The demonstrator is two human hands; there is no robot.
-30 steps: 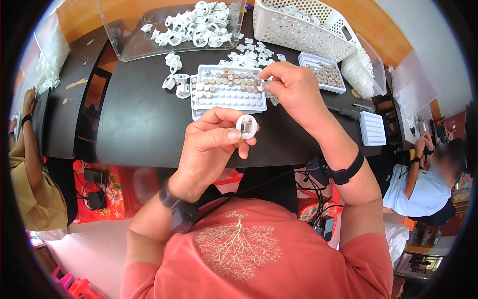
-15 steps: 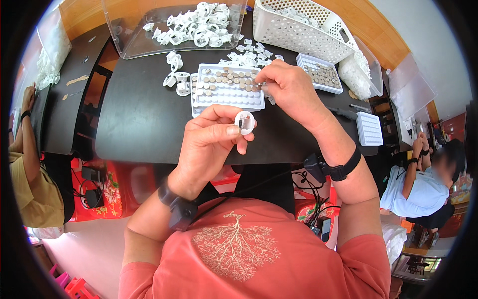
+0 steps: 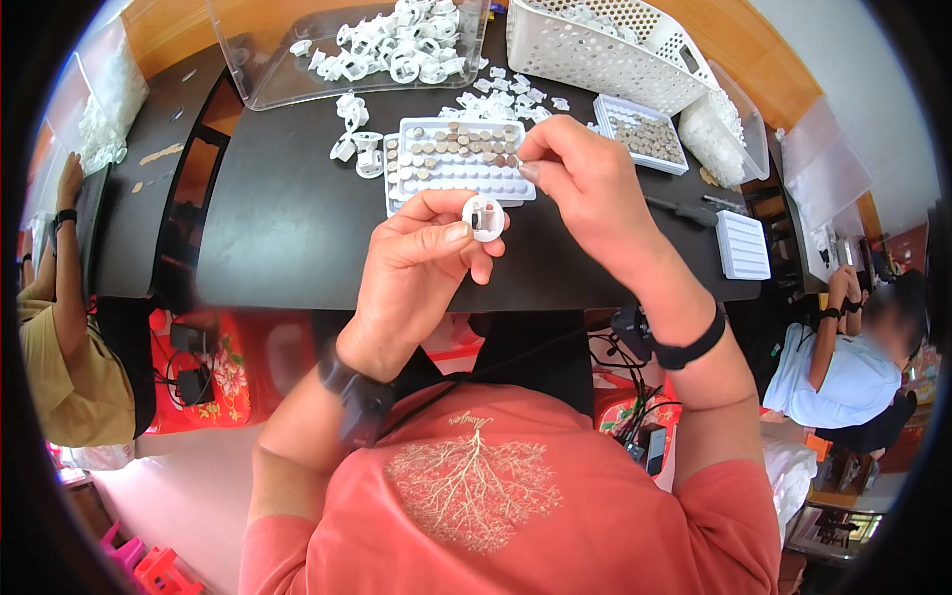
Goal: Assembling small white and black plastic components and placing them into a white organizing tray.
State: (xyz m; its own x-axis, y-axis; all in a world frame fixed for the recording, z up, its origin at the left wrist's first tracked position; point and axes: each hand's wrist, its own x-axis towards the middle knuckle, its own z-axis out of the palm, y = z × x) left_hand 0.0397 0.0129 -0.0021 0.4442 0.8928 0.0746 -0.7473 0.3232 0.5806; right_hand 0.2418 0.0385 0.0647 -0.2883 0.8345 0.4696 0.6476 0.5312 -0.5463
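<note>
My left hand [image 3: 421, 253] grips a small round white plastic housing [image 3: 485, 218] between thumb and fingers, its open side with a compartment and a dark part facing up. Just beyond it lies a white tray [image 3: 476, 190] with rows of round pockets, partly filled with button cells [image 3: 458, 144]. At the tray's right edge, my right hand [image 3: 580, 178] is closed in a pinch of thumb and forefinger. Whatever is between those fingertips is too small to make out. Under the tray another tray's edge shows on the left.
Several white housings [image 3: 354, 139] lie left of the tray, with small white plastic pieces [image 3: 506, 96] behind it. A clear bin [image 3: 297, 91], a perforated white basket [image 3: 595, 50] and a second cell tray [image 3: 645, 139] stand farther back. A stack of pale trays [image 3: 742, 246] sits right. People work on both sides.
My right hand has shifted slightly, its pinch now lower and closed at the tray's right edge. My left hand still holds the housing, slightly higher in view. The whole view has shifted a little.
</note>
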